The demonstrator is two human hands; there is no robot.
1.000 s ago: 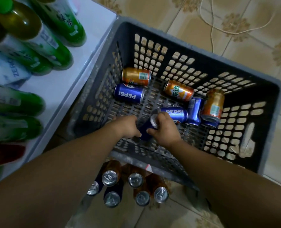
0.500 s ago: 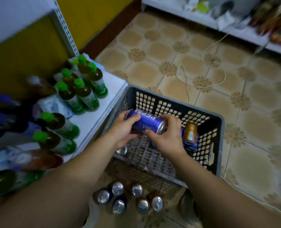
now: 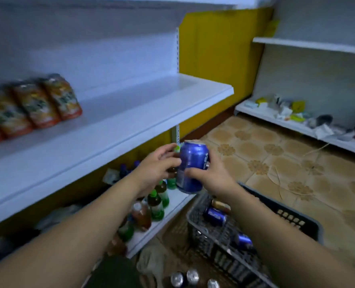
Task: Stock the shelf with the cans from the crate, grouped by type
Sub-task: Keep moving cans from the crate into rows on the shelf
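Blue can [image 3: 192,163] upright: right hand [image 3: 212,175] gripping, left hand [image 3: 157,165] straight-fingered touching; near shelf [image 3: 141,104] edge.

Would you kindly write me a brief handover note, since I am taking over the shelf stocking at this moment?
Right hand grips a roughly upright blue can in the air before the shelf; left hand touches its side with loose fingers.
Crate on the floor holds at least two blue cans and one orange can; more cans stand on the floor beside it.
Done: a blurred row of orange cans on the shelf's left end; no blue can shows there.
Left: set this can apart from the orange ones, then shelve the rest by type.
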